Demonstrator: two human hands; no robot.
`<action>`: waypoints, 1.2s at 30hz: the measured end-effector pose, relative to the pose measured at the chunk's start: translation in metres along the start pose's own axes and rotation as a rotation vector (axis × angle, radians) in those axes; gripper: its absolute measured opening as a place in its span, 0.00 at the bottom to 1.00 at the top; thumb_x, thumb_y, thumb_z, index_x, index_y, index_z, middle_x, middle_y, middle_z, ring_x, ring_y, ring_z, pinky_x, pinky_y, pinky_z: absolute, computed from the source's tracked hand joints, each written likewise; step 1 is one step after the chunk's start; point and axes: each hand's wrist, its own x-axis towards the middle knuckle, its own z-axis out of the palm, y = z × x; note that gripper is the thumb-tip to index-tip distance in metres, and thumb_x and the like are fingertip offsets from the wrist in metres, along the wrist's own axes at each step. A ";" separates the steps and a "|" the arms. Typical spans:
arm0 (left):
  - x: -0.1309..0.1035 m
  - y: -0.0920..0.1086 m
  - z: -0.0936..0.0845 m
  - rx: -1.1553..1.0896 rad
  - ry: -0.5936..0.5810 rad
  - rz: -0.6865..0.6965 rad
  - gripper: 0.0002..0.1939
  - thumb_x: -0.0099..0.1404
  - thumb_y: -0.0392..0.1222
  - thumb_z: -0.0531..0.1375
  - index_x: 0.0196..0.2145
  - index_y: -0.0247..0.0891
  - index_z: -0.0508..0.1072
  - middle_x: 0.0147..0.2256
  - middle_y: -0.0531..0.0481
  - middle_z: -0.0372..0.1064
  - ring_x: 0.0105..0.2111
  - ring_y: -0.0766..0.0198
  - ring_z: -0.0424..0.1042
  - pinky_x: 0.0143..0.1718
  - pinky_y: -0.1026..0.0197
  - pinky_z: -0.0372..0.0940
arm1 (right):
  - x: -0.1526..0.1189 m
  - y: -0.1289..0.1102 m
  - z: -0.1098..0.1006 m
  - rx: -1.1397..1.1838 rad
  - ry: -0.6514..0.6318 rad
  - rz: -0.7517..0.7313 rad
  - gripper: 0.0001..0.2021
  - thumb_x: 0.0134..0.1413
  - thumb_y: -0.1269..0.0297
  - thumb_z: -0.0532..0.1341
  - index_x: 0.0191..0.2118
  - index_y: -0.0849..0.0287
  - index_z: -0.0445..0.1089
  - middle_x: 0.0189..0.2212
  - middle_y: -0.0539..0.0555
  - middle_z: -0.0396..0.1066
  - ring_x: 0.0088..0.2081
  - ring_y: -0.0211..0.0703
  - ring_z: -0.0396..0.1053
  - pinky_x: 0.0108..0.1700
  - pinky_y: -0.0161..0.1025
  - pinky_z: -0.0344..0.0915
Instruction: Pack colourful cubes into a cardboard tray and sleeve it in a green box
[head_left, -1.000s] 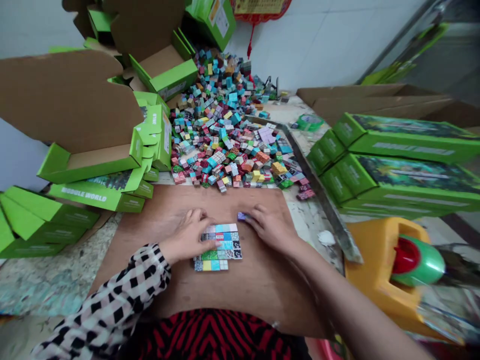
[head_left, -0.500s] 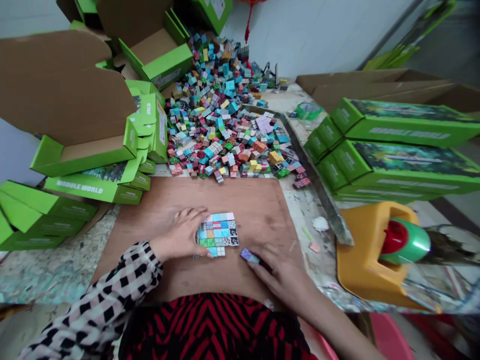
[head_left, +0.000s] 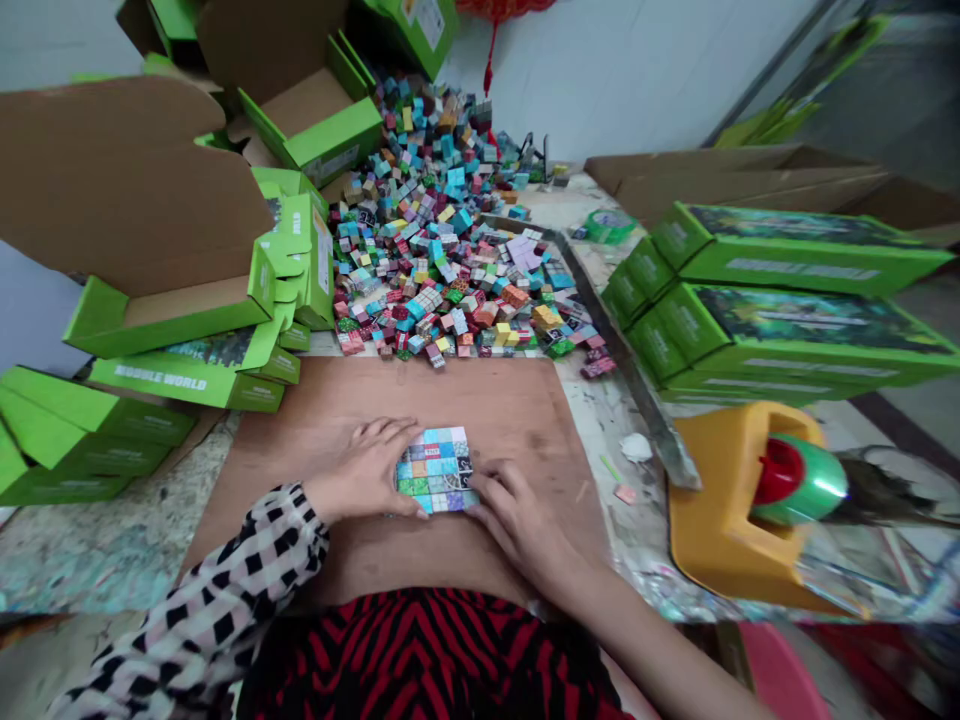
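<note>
Your left hand (head_left: 367, 478) and right hand (head_left: 525, 525) lie flat against the block square (head_left: 437, 468) on the brown board (head_left: 517, 410), fingers together and gripping nothing; press evenly from both sides so its rows stay flush; it's a tight patchwork of small coloured cubes; beyond lies the loose cube pile (head_left: 450, 260).

Cube block (head_left: 439, 468): left and near edges covered by left hand (head_left: 367, 470) and right hand (head_left: 517, 520); face prints too small to read. Cube pile (head_left: 442, 240): far part hidden behind green boxes (head_left: 315, 130). Yellow dispenser (head_left: 731, 510): right side blurred. Closed boxes (head_left: 780, 320): lid pictures blurred, cut off by right edge.
</note>
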 end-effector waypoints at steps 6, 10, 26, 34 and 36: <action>-0.008 0.003 -0.005 0.032 -0.031 -0.066 0.56 0.40 0.66 0.66 0.63 0.42 0.53 0.64 0.41 0.47 0.60 0.41 0.49 0.57 0.40 0.48 | 0.014 -0.005 -0.027 -0.014 -0.149 -0.003 0.29 0.53 0.63 0.62 0.60 0.58 0.56 0.55 0.63 0.56 0.52 0.51 0.62 0.53 0.48 0.63; -0.017 0.012 -0.013 0.080 -0.068 -0.120 0.61 0.37 0.65 0.67 0.64 0.40 0.48 0.65 0.38 0.44 0.60 0.39 0.49 0.58 0.38 0.47 | 0.030 -0.011 -0.028 -0.182 -0.241 -0.006 0.55 0.30 0.48 0.72 0.65 0.52 0.48 0.65 0.66 0.41 0.62 0.71 0.43 0.59 0.64 0.46; 0.011 0.014 0.008 0.044 -0.012 0.069 0.51 0.47 0.56 0.64 0.63 0.35 0.49 0.57 0.36 0.54 0.56 0.43 0.54 0.57 0.43 0.53 | 0.054 0.020 -0.010 -0.195 -0.211 -0.154 0.46 0.44 0.38 0.61 0.66 0.53 0.47 0.66 0.66 0.39 0.65 0.66 0.35 0.61 0.63 0.41; 0.075 0.042 0.014 0.173 0.005 0.271 0.45 0.59 0.62 0.54 0.65 0.31 0.45 0.65 0.31 0.40 0.60 0.40 0.49 0.57 0.39 0.47 | 0.040 0.078 -0.038 -0.318 -0.073 -0.057 0.42 0.47 0.40 0.60 0.65 0.57 0.52 0.64 0.68 0.43 0.64 0.65 0.39 0.59 0.65 0.46; 0.083 0.044 0.016 0.162 -0.001 0.275 0.45 0.59 0.62 0.55 0.65 0.32 0.45 0.65 0.32 0.38 0.60 0.40 0.49 0.56 0.38 0.49 | 0.038 0.084 -0.042 -0.321 -0.045 -0.054 0.43 0.48 0.40 0.60 0.65 0.57 0.52 0.64 0.67 0.44 0.65 0.64 0.39 0.59 0.64 0.47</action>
